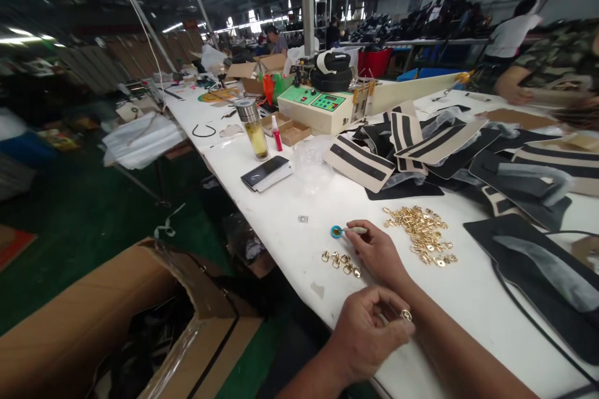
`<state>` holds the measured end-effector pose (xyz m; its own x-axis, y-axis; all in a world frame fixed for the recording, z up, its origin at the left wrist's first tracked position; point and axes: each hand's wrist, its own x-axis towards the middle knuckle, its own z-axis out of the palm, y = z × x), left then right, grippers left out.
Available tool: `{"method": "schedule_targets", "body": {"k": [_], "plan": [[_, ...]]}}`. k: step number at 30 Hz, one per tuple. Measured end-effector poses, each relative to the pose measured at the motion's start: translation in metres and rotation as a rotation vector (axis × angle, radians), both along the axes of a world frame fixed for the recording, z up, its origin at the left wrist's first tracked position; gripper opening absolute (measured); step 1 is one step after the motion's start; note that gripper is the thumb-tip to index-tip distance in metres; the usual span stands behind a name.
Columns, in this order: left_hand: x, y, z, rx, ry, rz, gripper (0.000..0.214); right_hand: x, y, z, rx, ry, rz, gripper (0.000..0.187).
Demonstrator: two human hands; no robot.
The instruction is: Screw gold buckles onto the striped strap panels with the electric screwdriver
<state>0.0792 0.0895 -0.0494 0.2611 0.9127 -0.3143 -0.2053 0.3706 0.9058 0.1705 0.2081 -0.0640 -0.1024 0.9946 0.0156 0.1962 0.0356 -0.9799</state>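
My left hand (367,331), low in the view, pinches a small gold metal fitting (405,315) between thumb and fingertips. Further up the table, my right hand (379,250) grips a thin pale stick (356,230). The stick's tip reaches a small round blue cap (336,232) with yellowish content; I cannot tell whether it touches that content. Just below the cap lie several loose gold fittings (336,259). A larger pile of gold fittings (421,230) is spread to the right of my right hand.
Black and beige striped panels (360,162) are heaped at the right. Behind stand a phone (266,172), a glass tea bottle (256,134), a red-capped small bottle (276,134) and a machine (313,109). An open cardboard box (224,318) is left of the table; a co-worker sits at far right.
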Motion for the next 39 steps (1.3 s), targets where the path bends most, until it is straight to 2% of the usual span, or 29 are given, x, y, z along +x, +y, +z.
{"method": "schedule_targets", "body": {"k": [4, 10, 17, 24, 28, 33, 36, 39], "plan": [[-0.002, 0.001, -0.002, -0.038, -0.040, -0.035, 0.022, -0.001, -0.003, -0.001, 0.041, -0.093, -0.003, 0.035], [-0.001, 0.002, -0.007, -0.066, -0.104, -0.017, 0.020, 0.000, -0.004, -0.003, 0.009, -0.065, -0.014, 0.041], [-0.001, 0.003, -0.003, -0.098, -0.138, -0.013, 0.037, -0.002, -0.004, -0.003, 0.037, -0.096, -0.032, 0.041], [-0.003, 0.004, -0.002, -0.083, -0.126, 0.009, 0.046, 0.006, -0.001, 0.000, -0.032, 0.050, -0.050, 0.046], [-0.002, 0.004, -0.002, -0.059, -0.123, 0.048, 0.045, 0.014, -0.003, 0.008, -0.087, 0.259, -0.106, 0.046], [0.001, 0.005, -0.004, 0.005, -0.090, 0.091, 0.043, 0.043, -0.033, 0.032, -0.140, 0.530, -0.196, 0.039], [0.004, 0.006, -0.005, 0.036, -0.064, 0.112, 0.040, 0.065, -0.063, 0.043, -0.137, 0.581, -0.245, 0.032], [0.007, 0.007, -0.006, 0.059, -0.054, 0.129, 0.038, 0.083, -0.090, 0.042, -0.120, 0.569, -0.311, 0.028]]}}
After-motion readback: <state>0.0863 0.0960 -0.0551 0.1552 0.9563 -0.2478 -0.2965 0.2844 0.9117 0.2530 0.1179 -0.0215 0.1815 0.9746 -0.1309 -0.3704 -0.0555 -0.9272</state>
